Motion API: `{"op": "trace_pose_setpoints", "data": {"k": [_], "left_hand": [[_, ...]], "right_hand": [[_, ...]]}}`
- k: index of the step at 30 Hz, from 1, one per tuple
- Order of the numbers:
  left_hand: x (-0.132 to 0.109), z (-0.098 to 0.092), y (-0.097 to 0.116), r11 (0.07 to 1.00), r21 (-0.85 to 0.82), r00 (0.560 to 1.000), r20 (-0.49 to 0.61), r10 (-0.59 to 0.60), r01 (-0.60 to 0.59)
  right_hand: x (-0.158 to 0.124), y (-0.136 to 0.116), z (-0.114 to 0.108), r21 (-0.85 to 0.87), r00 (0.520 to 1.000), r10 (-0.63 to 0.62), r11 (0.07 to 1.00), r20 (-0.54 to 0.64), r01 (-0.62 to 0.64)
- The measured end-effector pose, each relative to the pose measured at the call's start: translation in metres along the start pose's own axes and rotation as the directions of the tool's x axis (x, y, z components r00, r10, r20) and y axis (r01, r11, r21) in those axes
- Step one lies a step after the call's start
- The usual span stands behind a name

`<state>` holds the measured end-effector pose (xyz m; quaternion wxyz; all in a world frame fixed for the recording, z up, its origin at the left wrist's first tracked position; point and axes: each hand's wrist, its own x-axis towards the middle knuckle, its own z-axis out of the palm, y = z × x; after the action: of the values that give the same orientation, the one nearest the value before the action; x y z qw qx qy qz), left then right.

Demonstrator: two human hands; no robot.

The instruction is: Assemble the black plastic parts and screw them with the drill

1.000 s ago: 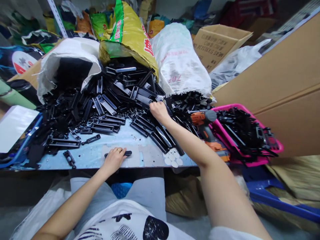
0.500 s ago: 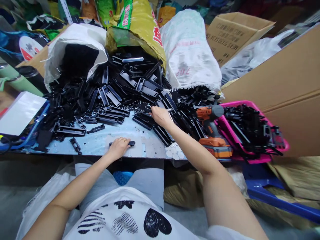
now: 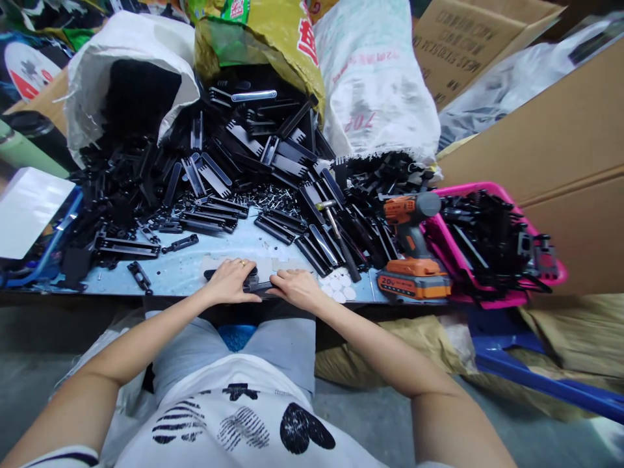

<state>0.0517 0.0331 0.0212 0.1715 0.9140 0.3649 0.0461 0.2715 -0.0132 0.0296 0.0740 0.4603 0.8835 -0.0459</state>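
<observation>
My left hand (image 3: 230,281) and my right hand (image 3: 293,288) meet at the near edge of the pale blue table (image 3: 195,270). Between them lies a short black plastic bar (image 3: 257,284); both hands have fingers closed on it, the left over its left end, the right at its right end. A big heap of black plastic strips (image 3: 234,162) covers the table behind them. What, if anything, the right hand brought from the heap is hidden under its fingers.
An orange cordless drill (image 3: 412,250) stands at the right table edge beside a pink basket (image 3: 492,296) full of black parts. Open sacks (image 3: 375,84) and cardboard boxes (image 3: 560,143) crowd the back and right. White round pads (image 3: 338,289) lie near the right hand. A blue stool (image 3: 526,377) is lower right.
My right hand has drawn back from the heap of black strips to the near table edge and now meets my left hand on the black bar. The camera tilted down.
</observation>
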Motion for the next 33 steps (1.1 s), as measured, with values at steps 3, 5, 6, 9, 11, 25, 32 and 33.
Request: {"op": "trace_pose_setpoints", "data": {"k": [3,5,6,9,11,25,32,33], "left_hand": [[-0.005,0.004,-0.001,1.0,-0.014,0.995,-0.095,-0.004,0.002],[-0.008,0.008,-0.003,1.0,-0.023,0.986,-0.166,0.004,-0.008],[-0.009,0.009,-0.004,0.999,-0.025,0.98,-0.196,0.016,-0.022],[-0.01,0.012,-0.008,0.996,-0.024,0.963,-0.256,0.08,-0.089],[-0.01,0.013,-0.01,0.994,-0.026,0.957,-0.274,0.098,-0.109],[0.114,-0.023,-0.039,0.969,0.043,0.946,-0.233,-0.226,0.243],[0.197,-0.031,-0.065,0.895,0.115,0.894,-0.185,-0.407,0.431],[0.195,-0.033,-0.063,0.895,0.121,0.894,-0.191,-0.404,0.43]], "right_hand": [[-0.002,-0.008,-0.012,-0.057,0.999,0.014,0.998,-0.051,-0.017],[-0.002,-0.011,-0.017,-0.076,0.997,0.023,0.997,-0.067,-0.028],[-0.002,-0.013,-0.019,-0.079,0.997,0.026,0.996,-0.067,-0.031],[0.001,-0.013,-0.025,-0.082,0.998,0.016,0.996,-0.063,-0.021],[0.002,-0.011,-0.029,-0.086,0.998,0.003,0.996,-0.07,-0.009],[-0.006,0.031,0.026,0.083,0.987,-0.046,0.995,-0.153,0.059],[0.058,0.069,-0.005,0.111,0.909,0.277,0.961,-0.313,-0.254],[0.076,0.081,-0.01,0.095,0.886,0.337,0.941,-0.32,-0.323]]}}
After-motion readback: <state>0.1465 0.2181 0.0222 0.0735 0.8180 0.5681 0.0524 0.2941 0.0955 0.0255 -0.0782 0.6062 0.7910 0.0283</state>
